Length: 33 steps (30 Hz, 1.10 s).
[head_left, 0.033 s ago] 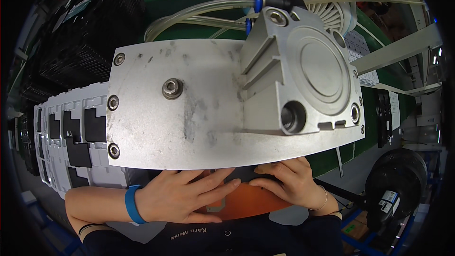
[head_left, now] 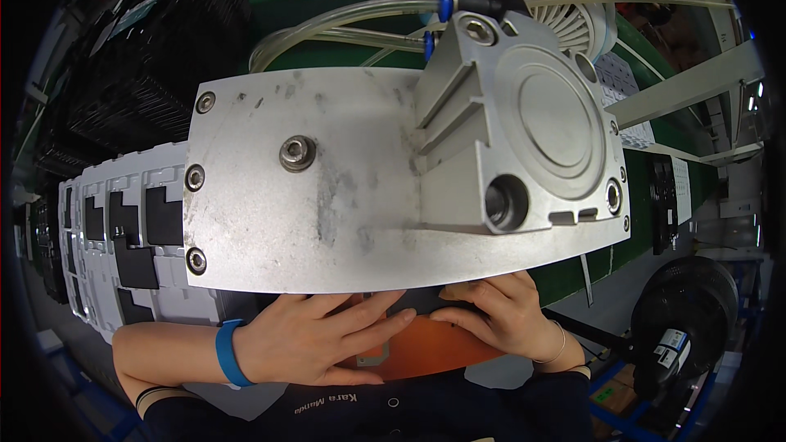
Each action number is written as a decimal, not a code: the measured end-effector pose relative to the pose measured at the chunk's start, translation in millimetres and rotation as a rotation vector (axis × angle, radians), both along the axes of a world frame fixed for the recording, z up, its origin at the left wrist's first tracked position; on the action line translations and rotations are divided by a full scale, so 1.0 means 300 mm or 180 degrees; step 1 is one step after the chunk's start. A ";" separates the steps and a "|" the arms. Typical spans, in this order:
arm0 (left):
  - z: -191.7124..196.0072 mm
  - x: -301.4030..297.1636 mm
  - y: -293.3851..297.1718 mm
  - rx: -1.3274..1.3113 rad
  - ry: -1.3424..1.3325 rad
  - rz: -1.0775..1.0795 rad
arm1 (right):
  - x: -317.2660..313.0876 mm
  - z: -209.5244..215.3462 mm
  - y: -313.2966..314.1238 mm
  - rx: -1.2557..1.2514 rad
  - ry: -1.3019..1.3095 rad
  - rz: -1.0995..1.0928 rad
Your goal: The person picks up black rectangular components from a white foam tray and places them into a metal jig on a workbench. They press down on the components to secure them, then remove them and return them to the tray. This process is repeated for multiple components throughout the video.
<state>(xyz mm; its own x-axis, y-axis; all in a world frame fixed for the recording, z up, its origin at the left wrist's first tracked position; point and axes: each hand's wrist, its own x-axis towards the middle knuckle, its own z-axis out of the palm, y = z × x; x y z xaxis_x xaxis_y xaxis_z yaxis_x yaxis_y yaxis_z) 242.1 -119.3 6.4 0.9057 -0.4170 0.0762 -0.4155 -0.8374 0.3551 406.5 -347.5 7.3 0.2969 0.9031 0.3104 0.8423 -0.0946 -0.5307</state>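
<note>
My left hand (head_left: pixel 315 336) lies palm down with its fingers spread over an orange-brown plate (head_left: pixel 446 345) in front of my body. Its fingertips reach across a dark flat area (head_left: pixel 417 301) at the plate's far side. My right hand (head_left: pixel 499 315) is on the right of the same plate, fingers curled and thumb toward the index finger. The index fingertip looks yellowish. What lies between that thumb and finger cannot be made out. Both hands sit just under the near edge of a big silver metal plate (head_left: pixel 352 196), which hides what is beyond them.
A bulky metal cylinder block (head_left: pixel 540 123) with clear air hoses (head_left: pixel 352 12) rises from the silver plate. White trays with black pieces (head_left: pixel 176 270) stand left, black crates (head_left: pixel 164 57) behind them. A white fan (head_left: pixel 565 0) is at the back; a black round object (head_left: pixel 688 311) lies right.
</note>
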 end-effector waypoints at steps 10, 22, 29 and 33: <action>-0.009 -0.001 0.004 -0.0111 -0.0023 -0.0029 | -0.006 0.012 0.004 -0.0187 0.0206 -0.0073; 0.049 -0.019 -0.007 -0.1850 -0.0400 0.0655 | -0.039 0.063 -0.050 0.0044 0.2582 -0.0710; 0.088 -0.152 -0.013 -0.4442 0.0919 0.1478 | -0.207 0.105 0.153 0.0659 0.3312 0.0152; 0.124 -0.396 0.133 -0.4279 -0.0899 0.2558 | -0.290 0.149 0.323 0.0278 0.2890 0.0523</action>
<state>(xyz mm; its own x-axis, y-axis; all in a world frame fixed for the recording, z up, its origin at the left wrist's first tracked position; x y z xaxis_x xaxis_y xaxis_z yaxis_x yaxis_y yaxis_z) 123.4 -79.3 43.5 0.7410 0.6483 0.1751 -0.2170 -0.0155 0.9760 319.6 -250.6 52.0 0.3298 0.9397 0.0903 0.0994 0.0605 -0.9932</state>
